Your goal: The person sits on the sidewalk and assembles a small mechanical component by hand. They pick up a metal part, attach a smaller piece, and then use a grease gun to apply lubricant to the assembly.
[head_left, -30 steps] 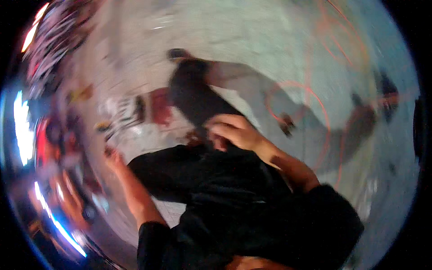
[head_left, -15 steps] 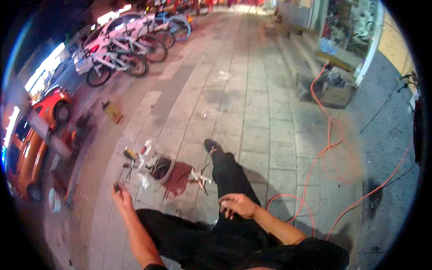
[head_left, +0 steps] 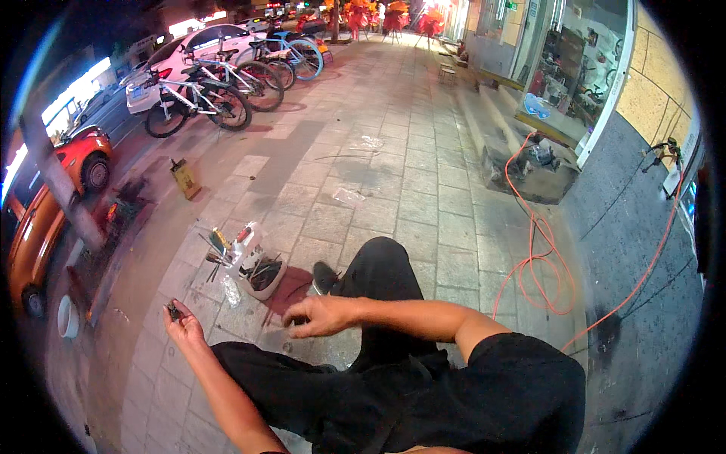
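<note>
My left hand (head_left: pixel 186 327) is out to the left above the paving, closed on a small dark part (head_left: pixel 174 309); the part is too small to name. In front of my bent knee, my right hand (head_left: pixel 325 316) hangs with loosely curled, parted fingers, and nothing shows in it. Just beyond my hands stands a pale plastic tool container (head_left: pixel 274 284) with dark items inside. Several tools (head_left: pixel 218 259), some with yellow handles, stick out at its left side. A clear plastic wrapper (head_left: pixel 232 290) lies beside it.
Parked bicycles (head_left: pixel 198 102) and a white car (head_left: pixel 215 36) are far left. An orange car (head_left: pixel 53 204), a yellow container (head_left: pixel 184 180) and a white bucket (head_left: pixel 68 316) are nearer. An orange hose (head_left: pixel 546 265) loops at right, by stone steps (head_left: pixel 484 125).
My right hand has moved left and forward toward the tool container. My left hand has shifted slightly left, still holding the small part. My right knee is now bent, its foot nearer the container.
</note>
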